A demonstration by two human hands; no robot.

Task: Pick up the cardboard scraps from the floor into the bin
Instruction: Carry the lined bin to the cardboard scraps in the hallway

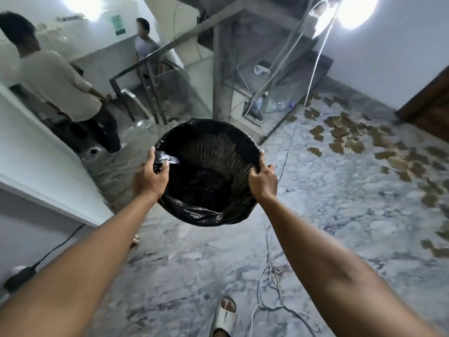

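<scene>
I hold a round mesh bin (213,135) lined with a black plastic bag in front of me, above the floor, its mouth tilted toward me. My left hand (151,175) grips the left rim over the bag. My right hand (263,177) grips the right rim. The inside of the bin looks dark, with no scraps visible in it. Several brown cardboard scraps (345,139) lie scattered on the marble floor at the right, stretching from the far wall toward the right edge.
Two people stand at the left near a metal stair railing (150,76). White and dark cables (274,283) trail over the floor in front of me. A white counter edge (48,188) runs along the left. My sandalled foot (226,314) shows below. A wooden door (430,103) is far right.
</scene>
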